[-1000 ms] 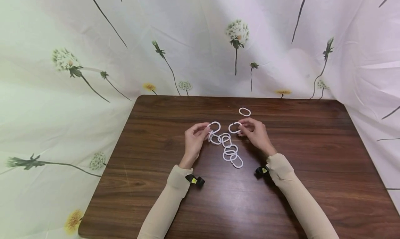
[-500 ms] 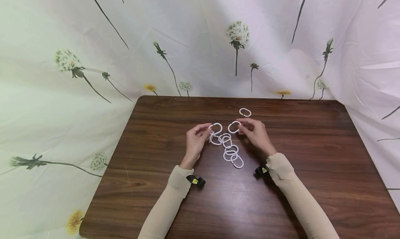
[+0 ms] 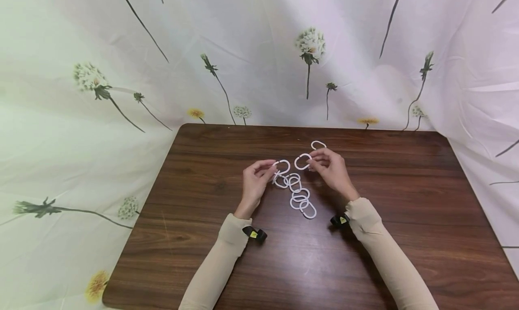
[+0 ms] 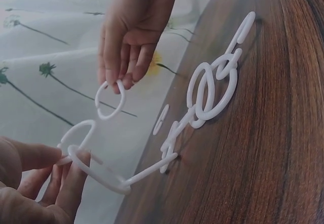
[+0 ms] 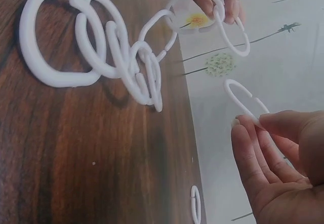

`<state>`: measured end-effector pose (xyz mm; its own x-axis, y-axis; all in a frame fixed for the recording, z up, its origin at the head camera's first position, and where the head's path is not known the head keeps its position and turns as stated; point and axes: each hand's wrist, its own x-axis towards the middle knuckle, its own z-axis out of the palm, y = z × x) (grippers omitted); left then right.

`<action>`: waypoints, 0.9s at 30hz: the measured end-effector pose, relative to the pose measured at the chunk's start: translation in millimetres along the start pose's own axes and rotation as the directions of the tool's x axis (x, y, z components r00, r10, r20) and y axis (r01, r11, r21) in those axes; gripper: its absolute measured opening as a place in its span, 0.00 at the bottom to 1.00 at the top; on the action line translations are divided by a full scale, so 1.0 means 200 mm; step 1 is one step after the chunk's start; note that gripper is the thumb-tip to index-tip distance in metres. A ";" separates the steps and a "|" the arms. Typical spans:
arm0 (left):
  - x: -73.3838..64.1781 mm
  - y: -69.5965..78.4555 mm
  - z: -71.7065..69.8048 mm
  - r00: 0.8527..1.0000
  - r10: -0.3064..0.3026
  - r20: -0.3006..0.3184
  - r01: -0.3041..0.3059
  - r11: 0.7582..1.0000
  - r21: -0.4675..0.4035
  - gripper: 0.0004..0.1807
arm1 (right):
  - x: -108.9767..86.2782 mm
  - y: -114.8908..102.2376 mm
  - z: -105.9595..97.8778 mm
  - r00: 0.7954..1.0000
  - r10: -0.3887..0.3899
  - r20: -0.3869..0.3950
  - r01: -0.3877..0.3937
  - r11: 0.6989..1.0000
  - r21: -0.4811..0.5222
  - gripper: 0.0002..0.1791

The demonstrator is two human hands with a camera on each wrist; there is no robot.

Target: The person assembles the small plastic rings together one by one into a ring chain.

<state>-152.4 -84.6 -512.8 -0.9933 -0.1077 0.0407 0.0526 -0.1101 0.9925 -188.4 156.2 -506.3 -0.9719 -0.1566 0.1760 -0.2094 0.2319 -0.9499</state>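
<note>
Between thumb and fingers my left hand (image 3: 255, 181) pinches the end link of a chain of white plastic C-shaped links (image 3: 300, 195). That end link (image 4: 81, 133) is lifted, and the chain slopes from it down to the table, where several joined links lie. A separate white link (image 3: 302, 161) is pinched in my right hand (image 3: 330, 170); the small gap in its oval shows in the right wrist view. The two held links are close together but apart, both above the table. Another loose link (image 3: 318, 144) lies beyond my right hand, which partly covers it in the head view.
The brown wood-grain table (image 3: 194, 265) carries the chain and the loose link. Behind its far edge hangs a pale curtain (image 3: 259, 53) printed with dandelions. Black wrist straps (image 3: 255, 234) sit at both beige sleeves.
My right hand has moved slightly up and away with its link, now partly covering the loose link. My left hand has shifted slightly right with the chain's end link.
</note>
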 end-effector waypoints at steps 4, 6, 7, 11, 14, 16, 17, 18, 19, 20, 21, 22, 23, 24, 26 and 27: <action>0.00 0.01 0.00 1.000 0.004 0.004 -0.004 1.000 0.006 0.12 | 0.00 -0.02 -0.01 1.000 -0.015 -0.013 0.015 1.000 0.013 0.12; 0.00 0.01 0.00 1.000 0.002 0.006 -0.002 1.000 0.008 0.12 | 0.01 -0.03 -0.01 1.000 -0.018 -0.020 0.018 1.000 0.019 0.12; 0.00 0.01 0.00 1.000 0.001 0.007 -0.002 1.000 0.010 0.11 | 0.01 -0.04 -0.02 1.000 -0.020 -0.024 0.020 1.000 0.023 0.12; 0.00 0.01 0.00 1.000 0.005 0.012 -0.006 1.000 0.018 0.11 | 0.02 -0.07 -0.03 0.999 -0.031 -0.037 0.033 0.998 0.045 0.12; 0.00 0.01 0.01 1.000 0.009 0.012 -0.009 1.000 0.024 0.11 | 0.02 -0.09 -0.03 0.999 -0.034 -0.034 0.036 0.998 0.056 0.12; 0.00 0.02 0.02 1.000 0.007 0.012 -0.007 1.000 0.024 0.11 | 0.02 -0.10 -0.02 0.999 -0.029 -0.029 0.030 0.998 0.062 0.12; 0.00 0.02 0.02 1.000 0.004 0.011 -0.004 1.000 0.022 0.11 | 0.02 -0.10 -0.02 0.999 -0.025 -0.026 0.027 0.997 0.066 0.12; 0.00 0.02 0.02 1.000 0.003 0.012 -0.004 1.000 0.020 0.11 | 0.02 -0.11 -0.02 0.999 -0.023 -0.023 0.025 0.997 0.070 0.13; 0.00 0.02 0.02 1.000 0.001 0.013 -0.002 1.000 0.018 0.11 | 0.02 -0.11 -0.01 1.000 -0.022 -0.021 0.023 0.997 0.073 0.13; 0.00 0.02 0.03 1.000 -0.001 0.014 0.001 1.000 0.017 0.11 | 0.02 -0.11 -0.01 1.000 -0.020 -0.020 0.021 0.997 0.074 0.13; 0.00 0.02 0.03 1.000 -0.003 0.016 0.002 1.000 0.016 0.12 | 0.02 -0.11 0.00 1.000 -0.018 -0.018 0.019 0.997 0.077 0.13; 0.00 0.02 0.03 1.000 -0.004 0.017 0.003 1.000 0.017 0.12 | 0.02 -0.11 0.00 1.000 -0.014 -0.015 0.015 0.997 0.080 0.13; 0.00 0.02 0.03 1.000 -0.002 0.019 0.002 1.000 0.018 0.12 | 0.02 -0.11 0.01 1.000 -0.014 -0.011 0.015 0.996 0.083 0.13; 0.00 0.02 0.03 1.000 -0.001 0.022 0.001 1.000 0.019 0.12 | 0.02 -0.12 0.01 1.000 -0.013 -0.008 0.013 0.996 0.084 0.13; -0.01 0.02 0.04 1.000 0.000 0.025 -0.001 1.000 0.025 0.12 | 0.02 -0.12 0.02 1.000 -0.004 -0.003 0.004 0.996 0.085 0.13; -0.01 0.02 0.04 1.000 0.001 0.027 -0.001 1.000 0.025 0.11 | 0.02 -0.12 0.02 1.000 -0.002 0.002 0.001 0.997 0.083 0.13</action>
<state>-151.5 -77.1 -507.1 -0.9957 -0.0811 0.0445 0.0513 -0.0850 0.9951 -185.9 145.3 -484.3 -0.9714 -0.1584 0.1771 -0.2011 0.1510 -0.9679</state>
